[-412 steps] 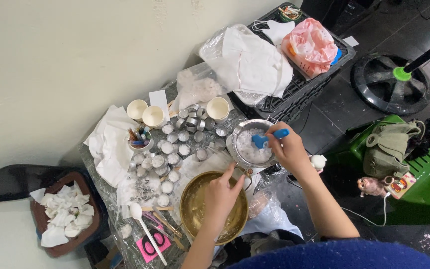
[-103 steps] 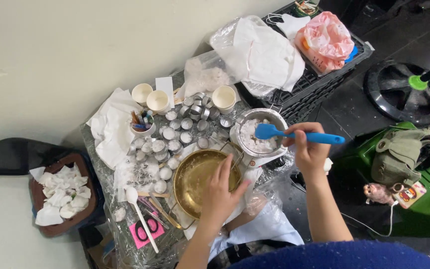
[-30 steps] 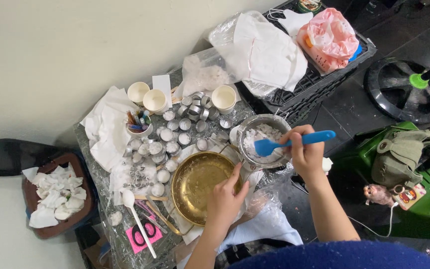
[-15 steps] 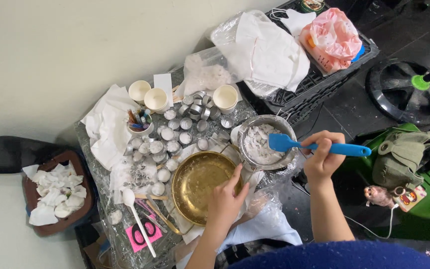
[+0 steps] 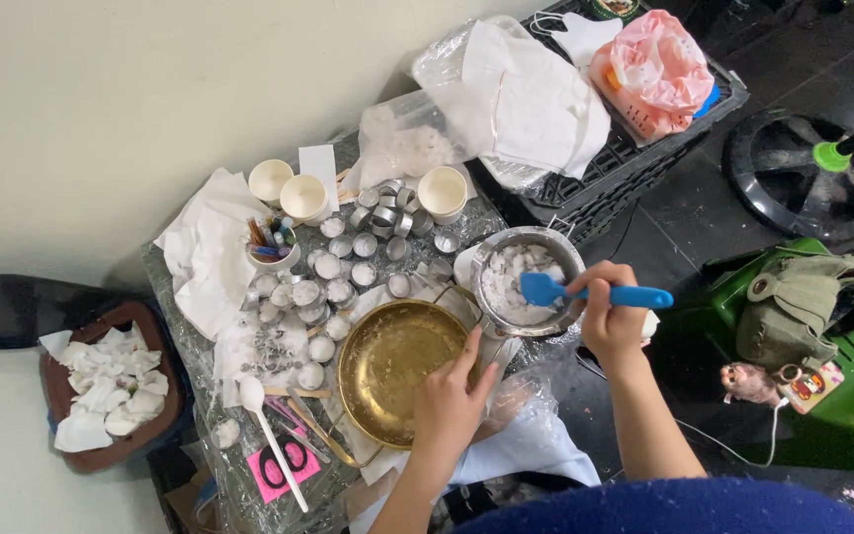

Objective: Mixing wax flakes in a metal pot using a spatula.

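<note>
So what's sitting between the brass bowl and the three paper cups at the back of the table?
In the head view, a cluster of small round metal candle tins, several filled white, lies between the brass bowl and the paper cups.
</note>
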